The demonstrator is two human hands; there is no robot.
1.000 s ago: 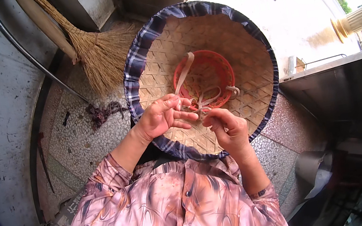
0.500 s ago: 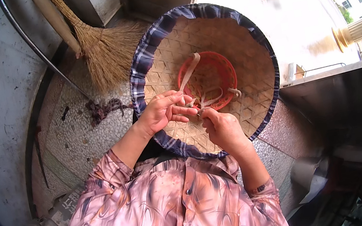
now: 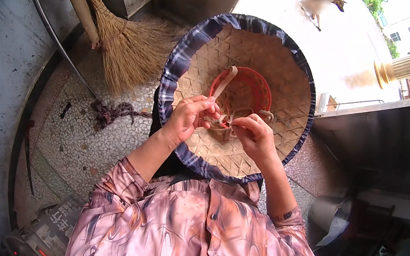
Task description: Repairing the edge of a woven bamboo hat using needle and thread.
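A large round woven bamboo basket (image 3: 279, 57) with a dark plaid cloth rim stands before me. Inside it is a red plastic basket (image 3: 264, 86). A flat cream cloth strap (image 3: 225, 82) runs from my left hand (image 3: 188, 119) up over the red basket's rim; thumb and forefinger pinch it. My right hand (image 3: 254, 135), lower and to the right, has thumb and finger pressed together on a thin pale strand (image 3: 230, 118). Between the hands the strap's knotted or looped part is too small to make out. A light knotted end (image 3: 267, 115) shows at the red basket's right side.
A straw broom (image 3: 131, 51) leans at the upper left, near a metal rod (image 3: 64, 53) with a dark rag bundle (image 3: 109, 113) at its foot. A dark box-like device (image 3: 37, 251) is at lower left. Outside, a dog (image 3: 319, 1) stands on pale ground.
My hands have drawn a little apart, with the strap still in the left one. The view has shifted, and the dog's pose has changed.
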